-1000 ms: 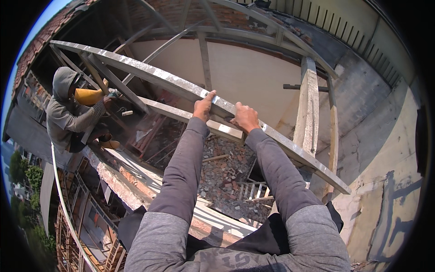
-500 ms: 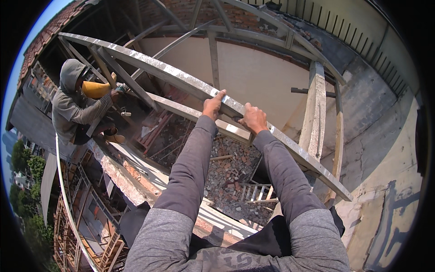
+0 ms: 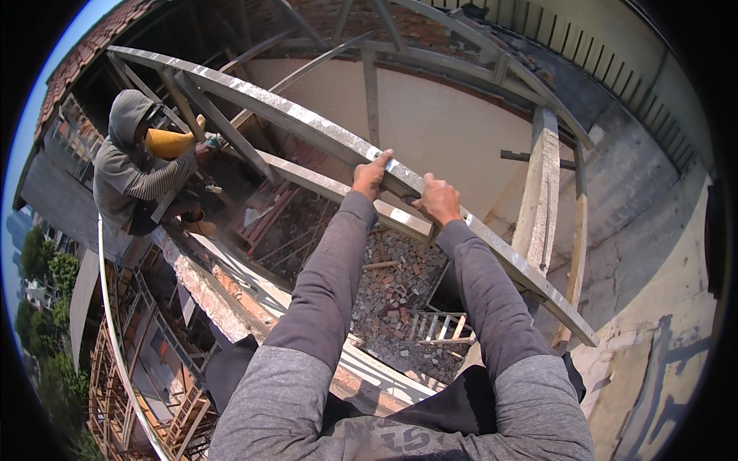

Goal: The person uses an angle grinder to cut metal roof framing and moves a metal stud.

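Observation:
A long, grey-white roof beam (image 3: 307, 119) slants across from upper left to lower right. My left hand (image 3: 370, 176) grips it near its middle, thumb on top. Just to the right, my right hand (image 3: 440, 201) is closed over the same beam, fingers curled round it. A second, lower beam (image 3: 315, 180) runs below it and ends beneath my hands. Slanting struts (image 3: 223, 123) join the two on the left. The undersides of my fingers are partly hidden.
A hooded co-worker (image 3: 138, 169) crouches at the left by the frame, hands on something small, a yellow object beside them. Brick rubble (image 3: 392, 284) and a wooden ladder (image 3: 440, 329) lie far below. A concrete post (image 3: 536, 192) stands right; a rough wall ledge (image 3: 204, 288) drops off left.
The whole scene has shifted slightly to the right in view. Both my hands keep their hold on the beam, and the co-worker stays in the same crouch.

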Demonstrator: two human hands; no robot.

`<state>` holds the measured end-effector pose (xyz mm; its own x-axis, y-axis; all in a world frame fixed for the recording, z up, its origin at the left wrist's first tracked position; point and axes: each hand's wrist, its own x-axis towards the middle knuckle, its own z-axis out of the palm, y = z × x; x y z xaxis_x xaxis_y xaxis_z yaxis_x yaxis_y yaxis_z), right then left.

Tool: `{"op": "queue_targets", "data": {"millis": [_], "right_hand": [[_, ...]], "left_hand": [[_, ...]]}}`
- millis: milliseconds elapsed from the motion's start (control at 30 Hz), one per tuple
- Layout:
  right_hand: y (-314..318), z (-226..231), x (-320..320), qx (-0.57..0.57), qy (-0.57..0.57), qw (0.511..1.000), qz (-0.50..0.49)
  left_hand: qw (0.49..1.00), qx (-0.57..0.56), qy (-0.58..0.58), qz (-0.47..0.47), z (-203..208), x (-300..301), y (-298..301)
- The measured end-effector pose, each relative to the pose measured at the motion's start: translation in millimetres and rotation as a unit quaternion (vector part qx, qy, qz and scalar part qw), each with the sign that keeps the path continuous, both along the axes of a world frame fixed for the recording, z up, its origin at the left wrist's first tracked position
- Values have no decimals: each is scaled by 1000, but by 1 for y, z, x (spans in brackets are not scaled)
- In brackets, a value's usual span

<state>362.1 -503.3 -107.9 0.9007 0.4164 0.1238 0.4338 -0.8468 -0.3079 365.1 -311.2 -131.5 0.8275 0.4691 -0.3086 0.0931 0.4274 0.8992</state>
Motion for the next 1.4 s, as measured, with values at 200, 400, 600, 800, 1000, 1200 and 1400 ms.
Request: {"op": "queue_targets", "data": {"millis": [200, 400, 600, 800, 1000, 1200, 1400], "right_hand": [[-4, -1, 2, -5, 4, 1000, -2], [-1, 6, -5, -4, 7, 1000, -6], [0, 7, -4, -7, 7, 1000, -8], [-1, 6, -4, -11, -2, 1000, -6], [-1, 3, -2, -4, -10, 1000, 0], [-1, -1, 1, 1, -19, 1000, 1], [-1, 4, -3, -1, -9, 1000, -3]], "left_hand": [[1000, 5, 7, 9, 9, -4, -9], [1000, -16, -11, 8, 9, -6, -7], [1000, -20, -13, 7, 14, -10, -10], [1000, -13, -17, 7, 20, -14, -13], [1000, -12, -1, 3, 18, -12, -10], [1000, 0, 10, 3, 18, -11, -10], [1000, -2, 11, 0, 16, -11, -10]]}}
